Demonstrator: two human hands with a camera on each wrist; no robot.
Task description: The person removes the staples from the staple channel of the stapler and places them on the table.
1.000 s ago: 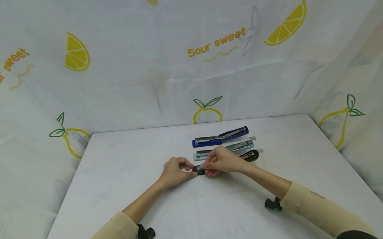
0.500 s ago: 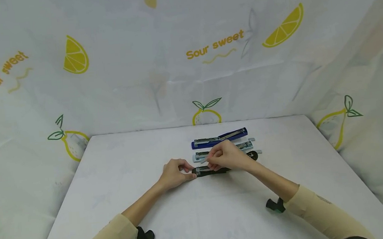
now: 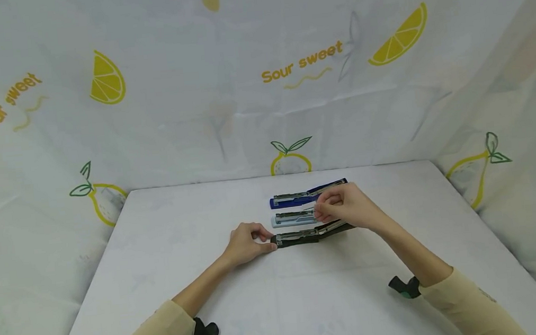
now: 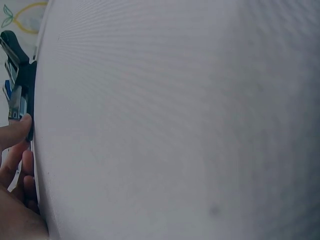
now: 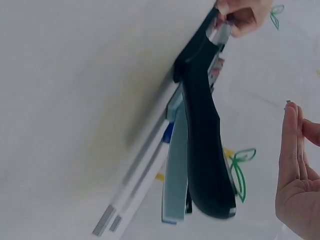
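Note:
My left hand (image 3: 248,242) pinches the front end of a black stapler (image 3: 298,242) between thumb and fingers; the stapler lies opened out on the table. Above the light blue stapler (image 3: 292,221), my right hand (image 3: 350,205) pinches a small light grey strip, apparently staples (image 3: 308,205). Only a tip of it shows beyond the right fingers (image 5: 290,135) in the right wrist view. That hand covers the light blue stapler's rear part in the head view. In the left wrist view, the left thumb (image 4: 22,125) rests against the black stapler (image 4: 25,85).
A dark blue stapler (image 3: 285,203), also opened out, lies farthest back. Two small grey strips (image 5: 104,220) lie on the white table (image 3: 181,217) beyond the staplers' rear ends. A printed white cloth (image 3: 172,117) hangs behind the table.
My right hand has lifted off the black stapler's front with the small strip and moved right and slightly up, uncovering the stapler's front half. The left hand stays in place.

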